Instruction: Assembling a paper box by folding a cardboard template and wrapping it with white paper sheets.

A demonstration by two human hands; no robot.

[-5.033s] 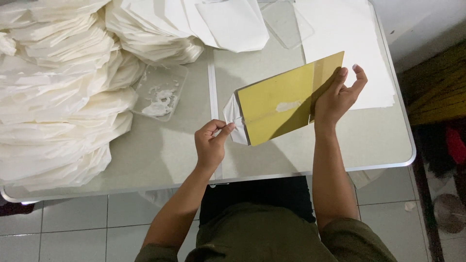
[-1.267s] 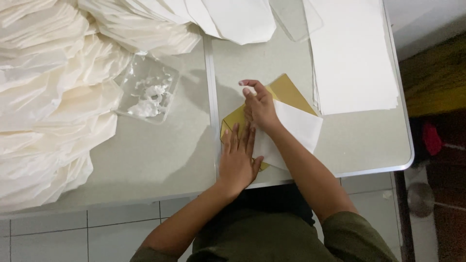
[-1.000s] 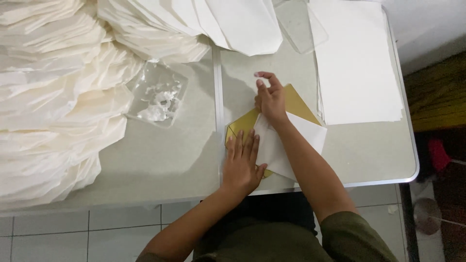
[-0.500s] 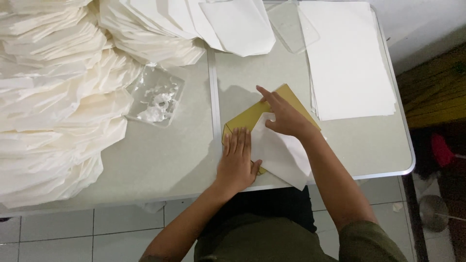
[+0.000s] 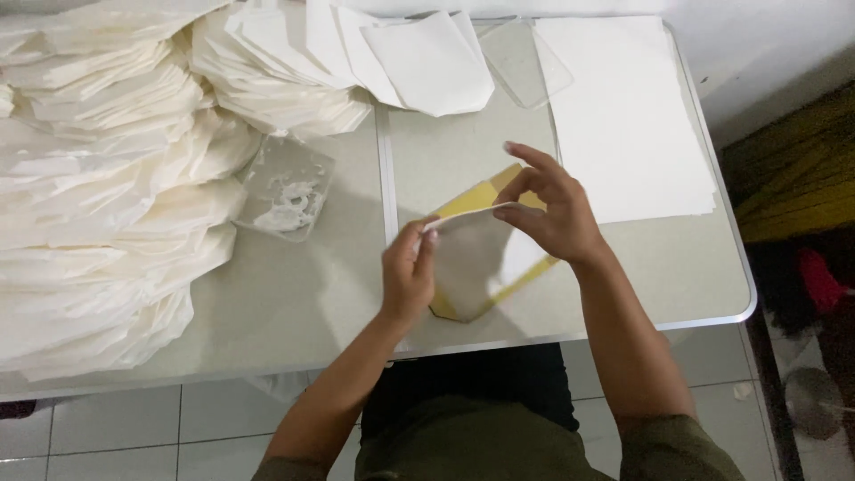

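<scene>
You are sitting at a pale grey table (image 5: 294, 312) with a metal rim, and a white tiled floor (image 5: 116, 428) shows below its near edge. Near the middle of the table, close to you, lies a yellow card (image 5: 481, 198) with a white sheet of paper (image 5: 476, 258) over it. The paper is lifted up off the card at its far edge. Your left hand (image 5: 408, 276) pinches the left end of that lifted edge between thumb and fingers. Your right hand (image 5: 552, 212) pinches the right part of the same edge, with two fingers sticking up loose above it. Only the far corner and a thin near-right strip of the yellow card peek out.

Just left of the card lies a clear plastic bag (image 5: 289, 189) with something white inside. Far right lies a flat stack of white sheets (image 5: 623, 116). A clear plastic piece (image 5: 525, 62) sits beside it at the far edge. Big heaps of folded white paper (image 5: 116, 178) fill the left side and the far left.
</scene>
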